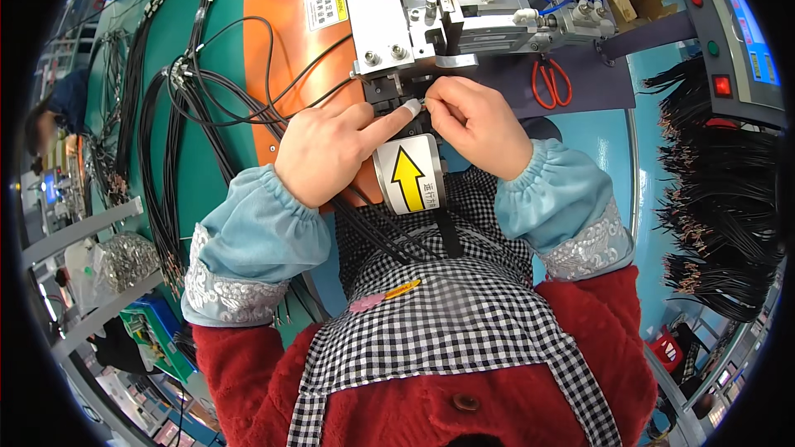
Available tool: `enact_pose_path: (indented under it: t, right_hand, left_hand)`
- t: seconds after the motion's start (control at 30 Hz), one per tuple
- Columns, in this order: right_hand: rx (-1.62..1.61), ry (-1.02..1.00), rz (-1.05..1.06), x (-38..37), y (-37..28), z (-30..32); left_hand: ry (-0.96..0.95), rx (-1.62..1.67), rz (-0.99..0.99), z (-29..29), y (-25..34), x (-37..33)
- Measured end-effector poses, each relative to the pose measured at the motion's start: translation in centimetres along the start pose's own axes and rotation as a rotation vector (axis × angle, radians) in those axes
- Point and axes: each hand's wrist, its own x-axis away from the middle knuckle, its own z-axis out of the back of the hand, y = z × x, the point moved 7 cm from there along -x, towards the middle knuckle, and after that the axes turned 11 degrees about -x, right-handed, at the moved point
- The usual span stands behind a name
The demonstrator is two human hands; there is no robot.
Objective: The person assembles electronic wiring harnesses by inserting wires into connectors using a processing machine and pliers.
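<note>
Close work at the metal machine [385, 21]
Right hand [479, 126] pinches something tiny [424, 104] — left hand [330, 146] points just beside it, its grip impossible to tell.

Silver machine [383, 16], black cables [712, 174], yellow arrow [407, 180], black-and-white checked apron [443, 323], pale blue sleeve covers [269, 219], red coat [381, 415]

One red plush, long-sleeved garment [513, 406], fastened with a round brown button [465, 402]. One black-and-white gingham apron [431, 323], shoulder-strapped, marked with a pink-and-yellow patch [385, 296]. Two pale blue oversleeves [265, 228], gathered at the wrists, trimmed with whitish patterned bands [584, 254]. One white fingertip cover [412, 106], worn on the left hand [325, 149].
</note>
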Motion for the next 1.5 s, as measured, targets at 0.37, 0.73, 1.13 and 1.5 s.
enact_pose_path:
  t: [0.37, 0.73, 1.13, 1.5]
  right_hand:
    - [-0.318, 0.010, -0.309, 0.3, 2.4, -0.3]
    - [-0.100, 0.145, -0.072, 0.8, 0.6, -0.3]
    - [0.089, 0.258, 0.089, 1.2, -0.4, -0.3]
    - [-0.242, 0.173, -0.295, 1.0, 1.9, -0.3]
  left_hand:
    - [-0.024, -0.032, -0.015, 0.3, 0.3, -0.2]
    - [0.076, -0.028, 0.001, -0.2, 0.3, 0.1]
    - [0.053, 0.004, 0.020, -0.3, 0.4, 0.0]
    - [0.047, 0.018, 0.015, -0.1, 0.4, 0.1]
